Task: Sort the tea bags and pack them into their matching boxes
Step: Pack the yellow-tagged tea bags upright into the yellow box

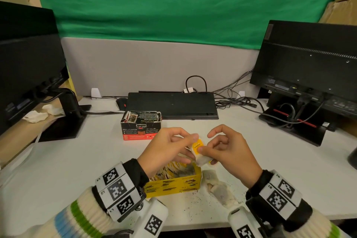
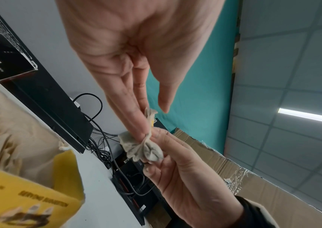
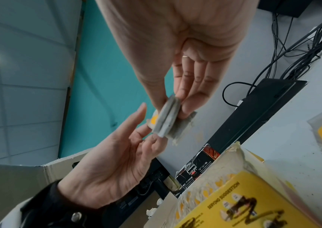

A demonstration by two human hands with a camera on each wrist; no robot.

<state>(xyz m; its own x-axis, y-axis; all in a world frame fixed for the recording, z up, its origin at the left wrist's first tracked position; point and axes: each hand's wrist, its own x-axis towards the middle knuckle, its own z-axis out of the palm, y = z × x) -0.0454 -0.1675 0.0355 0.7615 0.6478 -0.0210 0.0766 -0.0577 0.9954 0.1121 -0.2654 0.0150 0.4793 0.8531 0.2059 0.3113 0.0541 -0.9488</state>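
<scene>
Left hand (image 1: pixel 170 147) and right hand (image 1: pixel 229 150) both pinch yellow-tagged tea bag (image 1: pixel 199 150) above open yellow box (image 1: pixel 172 185) (packed with bags); black box (image 1: pixel 141 125) behind on worktop (image 1: pixel 251 141).

A black keyboard (image 1: pixel 172 104) is laid face down at the back of the white desk (image 1: pixel 77 160), against a grey partition (image 1: pixel 154 63). A black mouse (image 1: pixel 121 102) is seen just left of the keyboard. A monitor (image 1: pixel 29 63) on its stand is placed further to the keyboard's left, with crumpled white tissues (image 1: pixel 36 116) beside its base. Another monitor (image 1: pixel 309 58) is turned back-on to the keyboard's right, and tangled black cables (image 1: pixel 237 100) are strewn between them. A green cloth (image 1: pixel 173 0) is hung above the partition.
</scene>
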